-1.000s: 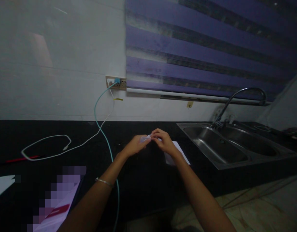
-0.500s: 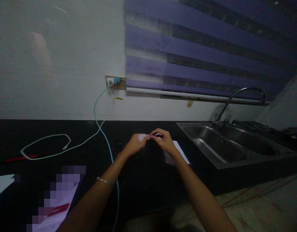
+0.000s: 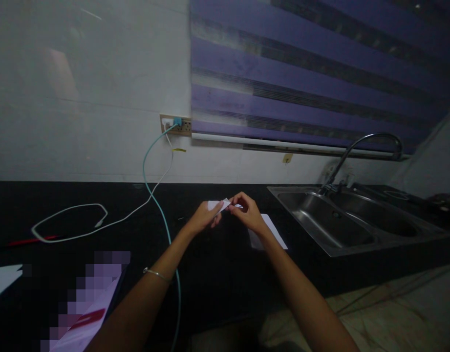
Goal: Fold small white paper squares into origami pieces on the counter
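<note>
Both my hands meet over the black countertop [image 3: 217,274] and pinch a small folded piece of white paper [image 3: 218,205]. My left hand [image 3: 204,217] grips its left part with closed fingers; a thin bangle is on that wrist. My right hand [image 3: 248,212] pinches the paper's right end between thumb and fingers. A flat white sheet [image 3: 274,230] lies on the counter just beyond my right wrist, partly hidden by it.
A teal cable [image 3: 157,200] and a white cable [image 3: 69,222] run from a wall socket [image 3: 175,124] down across the counter. A steel double sink [image 3: 334,222] with a curved tap [image 3: 360,146] is at the right. Papers [image 3: 85,313] lie at the lower left beside a red pen [image 3: 27,241].
The paper between my fingers has shifted slightly and now shows a pointed fold; both hands stayed in nearly the same spot.
</note>
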A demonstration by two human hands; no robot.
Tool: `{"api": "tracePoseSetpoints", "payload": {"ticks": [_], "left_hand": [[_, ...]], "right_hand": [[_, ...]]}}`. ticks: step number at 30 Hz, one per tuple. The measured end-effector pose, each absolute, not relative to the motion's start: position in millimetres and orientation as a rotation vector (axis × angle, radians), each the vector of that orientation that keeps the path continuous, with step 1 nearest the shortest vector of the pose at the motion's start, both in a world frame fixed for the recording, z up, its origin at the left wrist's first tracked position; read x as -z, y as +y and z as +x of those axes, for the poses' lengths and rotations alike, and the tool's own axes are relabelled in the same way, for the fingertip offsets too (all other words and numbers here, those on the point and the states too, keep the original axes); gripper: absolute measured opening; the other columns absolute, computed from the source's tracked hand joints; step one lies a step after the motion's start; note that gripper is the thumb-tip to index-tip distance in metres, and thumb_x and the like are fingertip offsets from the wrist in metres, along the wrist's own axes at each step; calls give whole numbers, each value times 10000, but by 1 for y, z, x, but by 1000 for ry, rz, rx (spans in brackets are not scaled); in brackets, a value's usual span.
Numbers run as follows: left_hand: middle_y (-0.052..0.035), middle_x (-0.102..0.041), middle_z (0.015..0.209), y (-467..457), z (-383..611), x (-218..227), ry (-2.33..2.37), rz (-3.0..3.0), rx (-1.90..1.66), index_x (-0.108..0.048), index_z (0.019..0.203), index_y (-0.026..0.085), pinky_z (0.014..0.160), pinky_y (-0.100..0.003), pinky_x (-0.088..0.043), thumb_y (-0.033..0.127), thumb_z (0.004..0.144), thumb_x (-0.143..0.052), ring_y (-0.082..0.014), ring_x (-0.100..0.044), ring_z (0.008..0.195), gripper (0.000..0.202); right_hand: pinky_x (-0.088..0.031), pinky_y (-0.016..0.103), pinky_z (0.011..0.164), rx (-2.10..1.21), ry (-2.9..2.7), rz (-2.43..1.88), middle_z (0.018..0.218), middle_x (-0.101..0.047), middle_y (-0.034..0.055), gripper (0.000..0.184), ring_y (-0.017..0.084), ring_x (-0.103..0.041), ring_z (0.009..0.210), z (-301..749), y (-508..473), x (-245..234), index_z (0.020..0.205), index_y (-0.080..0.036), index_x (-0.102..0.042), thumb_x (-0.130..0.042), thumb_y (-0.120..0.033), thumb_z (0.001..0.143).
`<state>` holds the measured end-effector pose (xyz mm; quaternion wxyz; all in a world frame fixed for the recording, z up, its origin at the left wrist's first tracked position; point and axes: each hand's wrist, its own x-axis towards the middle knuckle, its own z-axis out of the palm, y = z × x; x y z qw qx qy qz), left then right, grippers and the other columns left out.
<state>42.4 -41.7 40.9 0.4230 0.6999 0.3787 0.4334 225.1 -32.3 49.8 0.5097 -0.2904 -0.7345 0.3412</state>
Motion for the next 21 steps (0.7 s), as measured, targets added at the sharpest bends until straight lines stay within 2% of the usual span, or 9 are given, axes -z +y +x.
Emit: {"api": "tracePoseSetpoints", "payload": {"ticks": [3, 8, 11, 14, 21], "left_hand": [[26, -450, 373, -44, 44, -43, 961, 1768, -1071, -513, 534, 161, 415, -208, -301, 561, 899, -409, -76, -397, 341, 551], [15, -487, 416, -47, 46, -45, 924, 1798, -1025, -525, 522, 149, 452, -205, -332, 516, 886, -468, -73, -434, 386, 520], [7, -549, 472, -47, 45, -44, 863, 1742, -999, -611, 714, 123, 450, -203, -348, 504, 902, -447, -84, -484, 398, 455], [-6, -597, 526, -46, 44, -43, 772, 1675, -985, -619, 920, 99, 436, -201, -351, 520, 897, -456, -99, -529, 406, 452], [-16, -603, 499, -39, 43, -37, 700, 1609, -940, -616, 966, 89, 413, -193, -322, 534, 897, -449, -103, -529, 387, 480]], "right_hand": [[-527, 286, 693, -899, -1699, -721, 888, -638, 39, 314, 151, -611, 781, 224, -29, -50, 1010, -204, -588, -703, -284, 729], [-522, 307, 712, -844, -1693, -774, 839, -675, 51, 185, 179, -632, 791, 224, -24, -48, 884, -174, -687, -694, -285, 736], [-521, 304, 690, -805, -1699, -759, 822, -676, 58, 135, 181, -637, 772, 225, -25, -50, 840, -175, -719, -692, -267, 745], [-517, 300, 691, -732, -1724, -701, 832, -673, 60, 88, 179, -636, 795, 225, -30, -55, 812, -197, -742, -683, -233, 758], [-512, 285, 643, -656, -1807, -644, 866, -665, 63, 109, 168, -624, 791, 226, -38, -60, 846, -218, -750, -681, -267, 776]]}}
